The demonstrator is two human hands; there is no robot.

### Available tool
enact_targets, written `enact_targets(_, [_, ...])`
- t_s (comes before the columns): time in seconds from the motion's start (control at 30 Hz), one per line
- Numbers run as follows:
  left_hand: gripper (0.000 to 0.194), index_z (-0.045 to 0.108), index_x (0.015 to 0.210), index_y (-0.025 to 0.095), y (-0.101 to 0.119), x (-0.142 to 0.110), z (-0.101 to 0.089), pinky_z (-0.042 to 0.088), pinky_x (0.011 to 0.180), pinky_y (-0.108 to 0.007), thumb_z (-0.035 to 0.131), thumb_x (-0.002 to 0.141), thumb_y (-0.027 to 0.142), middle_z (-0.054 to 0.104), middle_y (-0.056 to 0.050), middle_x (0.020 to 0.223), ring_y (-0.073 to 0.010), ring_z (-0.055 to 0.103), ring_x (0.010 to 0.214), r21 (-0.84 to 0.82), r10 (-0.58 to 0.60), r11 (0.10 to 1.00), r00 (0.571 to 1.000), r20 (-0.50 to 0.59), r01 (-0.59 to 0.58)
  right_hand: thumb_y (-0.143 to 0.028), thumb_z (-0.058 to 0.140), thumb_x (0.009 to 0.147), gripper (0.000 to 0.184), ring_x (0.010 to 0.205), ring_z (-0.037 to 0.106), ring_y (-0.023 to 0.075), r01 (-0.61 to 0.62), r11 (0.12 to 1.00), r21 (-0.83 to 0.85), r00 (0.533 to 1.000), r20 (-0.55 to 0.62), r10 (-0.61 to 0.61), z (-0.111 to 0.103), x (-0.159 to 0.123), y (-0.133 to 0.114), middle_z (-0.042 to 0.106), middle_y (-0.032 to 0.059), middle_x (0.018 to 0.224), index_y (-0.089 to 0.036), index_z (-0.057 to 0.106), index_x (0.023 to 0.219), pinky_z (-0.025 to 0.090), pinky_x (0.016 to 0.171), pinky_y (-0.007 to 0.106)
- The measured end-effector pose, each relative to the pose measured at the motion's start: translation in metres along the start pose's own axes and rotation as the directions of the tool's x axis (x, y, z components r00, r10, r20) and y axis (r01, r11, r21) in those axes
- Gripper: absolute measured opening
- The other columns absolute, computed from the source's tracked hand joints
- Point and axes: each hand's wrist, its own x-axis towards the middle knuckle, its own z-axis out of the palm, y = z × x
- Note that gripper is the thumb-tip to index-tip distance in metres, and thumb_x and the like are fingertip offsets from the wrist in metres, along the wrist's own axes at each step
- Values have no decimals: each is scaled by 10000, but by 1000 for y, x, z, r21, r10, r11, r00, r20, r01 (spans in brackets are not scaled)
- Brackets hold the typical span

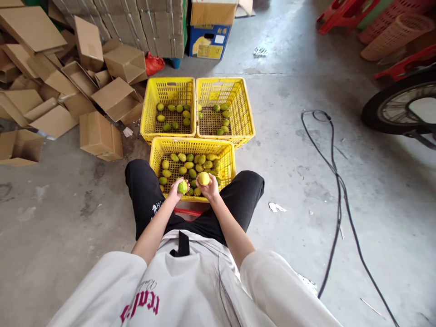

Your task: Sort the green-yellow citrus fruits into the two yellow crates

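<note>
My left hand (175, 189) is closed around a green-yellow lemon (183, 186). In my right hand (212, 188) rests a yellower lemon (204, 178), with the fingers curled about it. Both hands are above the near edge of a yellow plastic crate (233, 165) between my knees. Several green and yellow lemons (189, 165) lie inside that crate. Beyond it, side by side, stand a left yellow crate (144, 119) and a right yellow crate (250, 119). Each of these has several lemons on its floor, mostly greener ones in the right crate.
Cardboard boxes (100, 136) lie heaped at the left. Stacked cartons and a blue printed box (207, 43) stand at the back. On the right, a black cable (335, 177) loops over the concrete floor (289, 245), near a motorcycle wheel (402, 106) and a red stool (340, 16).
</note>
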Motion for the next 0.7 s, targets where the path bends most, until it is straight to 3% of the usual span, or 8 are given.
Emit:
enact_targets(0.1, [110, 626, 900, 169, 0, 0, 2, 617, 707, -287, 711, 830, 162, 696, -21, 750, -140, 690, 633, 19, -11, 1000, 1000, 3, 11, -369, 581, 908, 160, 627, 660, 180, -53, 999, 3, 997, 50, 53, 1, -3, -1, 677, 50, 688, -217, 604, 862, 625, 555, 289])
enact_targets(0.17, [104, 614, 863, 180, 0, 0, 3, 632, 723, -320, 708, 845, 219, 689, -23, 730, -165, 709, 654, 21, -34, 999, 999, 0, 34, -316, 610, 879, 102, 685, 686, 184, -60, 998, 10, 997, 52, 60, 0, -3, -2, 695, 55, 734, -216, 604, 870, 637, 575, 283])
enact_targets(0.3, [204, 636, 826, 180, 3, -1, 1, 643, 768, -396, 601, 915, 361, 685, -64, 714, -249, 762, 784, -34, -68, 997, 997, 24, 69, -203, 615, 838, 36, 664, 666, 150, -100, 995, 14, 995, 20, 99, -3, 0, -3, 697, 49, 779, -213, 591, 863, 608, 537, 215])
enact_targets(0.43, [190, 664, 882, 169, 5, 0, 0, 639, 818, -448, 572, 905, 334, 748, -112, 818, -295, 775, 916, -44, -47, 998, 997, 63, 50, -213, 638, 836, 53, 654, 659, 143, -91, 996, 11, 995, 32, 91, -5, 3, -2, 682, 44, 787, -217, 586, 838, 614, 546, 203])
enact_targets(0.6, [77, 649, 922, 168, -2, 2, 2, 602, 668, -297, 648, 929, 245, 745, -75, 802, -200, 752, 713, 85, -79, 994, 993, 93, 71, -270, 607, 881, 49, 685, 682, 161, -50, 999, 22, 999, -21, 50, -4, 5, -2, 686, 47, 763, -228, 598, 856, 631, 563, 221])
enact_targets(0.7, [133, 597, 862, 184, -5, 2, 0, 578, 619, -255, 726, 887, 210, 691, -17, 715, -149, 699, 578, 130, -85, 989, 993, 76, 75, -356, 607, 890, 126, 691, 695, 185, -27, 999, 18, 999, -20, 27, -7, 6, -3, 698, 54, 757, -232, 595, 870, 638, 559, 265])
